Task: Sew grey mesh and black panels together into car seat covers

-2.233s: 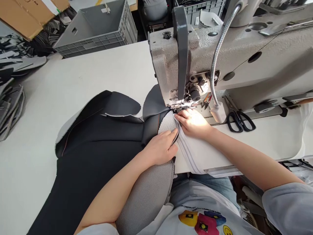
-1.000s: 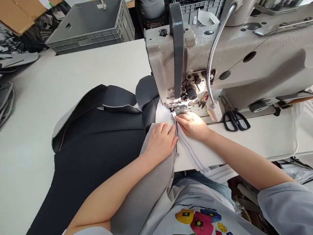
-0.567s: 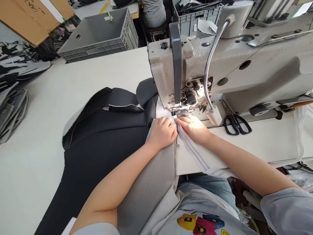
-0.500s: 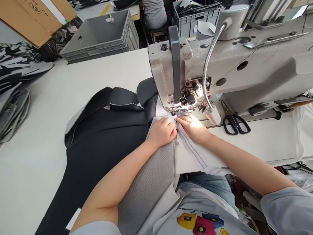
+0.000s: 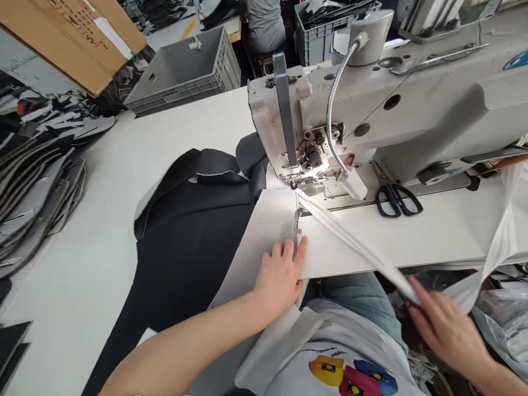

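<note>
My left hand (image 5: 280,275) lies with fingers apart on the grey mesh fabric (image 5: 272,220), along its right edge. That fabric joins a black padded cover piece (image 5: 198,242), which spreads out to the left. To the lower right, past the table's front edge, my right hand (image 5: 449,324) is closed around a white fabric strip (image 5: 355,239). The strip runs taut from my fingers up to the presser foot (image 5: 293,181) of the sewing machine (image 5: 280,104), where it meets the mesh fabric's corner.
Black-handled scissors (image 5: 398,201) lie on the table right of the machine's lamp (image 5: 352,184). A grey crate (image 5: 185,77) stands at the back, near a cardboard box (image 5: 78,44). Cut pieces (image 5: 45,203) are stacked at the left. Another person (image 5: 266,27) sits behind.
My right hand has moved from the presser foot down to the right, drawing the white strip out straight. My left hand has slid toward me along the mesh fabric and opened out.
</note>
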Demonstrator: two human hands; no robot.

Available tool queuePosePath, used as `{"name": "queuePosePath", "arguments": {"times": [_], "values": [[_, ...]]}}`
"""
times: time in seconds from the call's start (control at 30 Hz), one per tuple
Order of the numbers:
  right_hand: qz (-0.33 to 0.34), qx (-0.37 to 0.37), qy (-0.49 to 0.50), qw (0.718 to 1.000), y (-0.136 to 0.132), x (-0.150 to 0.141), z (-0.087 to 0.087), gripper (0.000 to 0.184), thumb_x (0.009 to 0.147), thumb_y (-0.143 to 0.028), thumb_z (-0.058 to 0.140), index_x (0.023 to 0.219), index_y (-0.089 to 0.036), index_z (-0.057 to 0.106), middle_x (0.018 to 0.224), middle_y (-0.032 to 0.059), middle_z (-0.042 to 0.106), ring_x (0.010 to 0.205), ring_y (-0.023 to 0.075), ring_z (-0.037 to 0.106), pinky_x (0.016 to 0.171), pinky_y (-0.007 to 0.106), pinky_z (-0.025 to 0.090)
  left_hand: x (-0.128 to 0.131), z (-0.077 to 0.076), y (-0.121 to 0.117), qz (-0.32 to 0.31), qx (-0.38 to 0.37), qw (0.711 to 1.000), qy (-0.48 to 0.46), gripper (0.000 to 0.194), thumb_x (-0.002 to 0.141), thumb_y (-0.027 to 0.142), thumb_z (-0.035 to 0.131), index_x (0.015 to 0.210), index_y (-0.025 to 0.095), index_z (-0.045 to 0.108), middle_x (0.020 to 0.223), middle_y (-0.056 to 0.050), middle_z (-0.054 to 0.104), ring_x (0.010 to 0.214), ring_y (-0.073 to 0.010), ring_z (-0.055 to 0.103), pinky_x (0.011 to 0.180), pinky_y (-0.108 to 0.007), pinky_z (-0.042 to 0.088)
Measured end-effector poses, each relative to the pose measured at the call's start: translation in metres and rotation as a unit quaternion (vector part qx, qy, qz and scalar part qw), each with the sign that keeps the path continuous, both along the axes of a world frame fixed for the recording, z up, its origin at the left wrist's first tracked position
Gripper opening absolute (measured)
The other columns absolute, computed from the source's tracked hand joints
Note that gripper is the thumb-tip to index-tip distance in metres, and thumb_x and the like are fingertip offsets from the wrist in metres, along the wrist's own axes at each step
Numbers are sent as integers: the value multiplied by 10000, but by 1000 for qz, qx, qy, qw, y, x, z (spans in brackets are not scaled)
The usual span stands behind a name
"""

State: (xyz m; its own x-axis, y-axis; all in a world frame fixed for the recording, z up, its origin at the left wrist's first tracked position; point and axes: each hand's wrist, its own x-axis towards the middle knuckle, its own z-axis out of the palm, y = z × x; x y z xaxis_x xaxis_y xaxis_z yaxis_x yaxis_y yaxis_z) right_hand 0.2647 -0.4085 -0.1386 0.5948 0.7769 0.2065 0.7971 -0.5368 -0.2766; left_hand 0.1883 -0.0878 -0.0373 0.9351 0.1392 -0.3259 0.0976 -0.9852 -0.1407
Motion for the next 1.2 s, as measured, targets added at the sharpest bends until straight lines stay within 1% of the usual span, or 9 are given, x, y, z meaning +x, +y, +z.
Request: {"name": "queuePosePath", "arguments": {"times": [0.17,0.27,0.37,0.43,0.53,0.67,0.83,1.03,1.2], "values": [[265,-3,32,964,63,-36,22,329,912,-327,492,1182,-152,559,718,48,582,645,204,539,574,338,454,7,23,33,14,-114,993,37,787,715,98,496,1473,121,285,1128,-157,546,927,-263,564,754,-355,514],[279,-60,-23,958,105,-32,46,288,855,-400,601,987,-146,638,747,65,601,694,215,532,565,342,397,14,39,72,74,-232,969,30,768,691,29,390,1441,197,382,1112,-113,620,836,-194,623,707,-272,505],[316,-113,-27,942,129,-29,55,309,841,-456,622,793,-154,656,701,82,615,670,204,528,523,317,320,24,52,96,217,-328,919,17,753,665,46,376,1384,241,478,1064,-72,679,600,-147,597,508,-228,436],[349,-171,-7,921,135,-35,53,308,797,-440,680,658,-168,642,634,84,615,618,199,529,489,309,267,30,55,94,297,-386,873,29,750,662,56,373,1377,251,486,921,-43,707,471,-124,525,441,-222,380],[384,-259,32,885,138,-38,54,277,743,-353,741,556,-187,622,570,64,612,561,197,541,473,301,225,33,49,73,309,-437,843,50,698,723,97,379,1410,210,439,759,-23,689,469,-128,522,455,-219,387],[350,-222,29,909,151,5,79,286,858,-308,599,609,-169,622,591,70,614,541,173,528,498,292,220,33,35,49,187,-344,917,71,656,816,180,397,1465,126,314,796,-59,683,586,-168,597,511,-237,423],[158,-140,-114,971,205,96,88,199,848,-71,466,874,-138,652,758,97,616,697,200,528,575,314,259,44,27,48,67,-125,988,63,616,863,185,351,1469,107,270,1107,-160,612,852,-256,657,630,-300,467],[93,-11,-127,987,254,121,49,292,924,-189,383,1021,-122,650,905,132,597,825,236,470,722,349,321,54,24,63,87,-223,970,38,690,819,122,365,1492,124,210,968,-118,656,800,-239,655,624,-287,476],[108,45,-89,989,258,113,41,304,935,-215,379,1073,-125,635,913,111,615,811,224,469,754,341,348,57,26,74,208,-417,877,120,806,749,126,422,1512,213,177,628,39,554,369,-123,469,387,-222,386]]}}
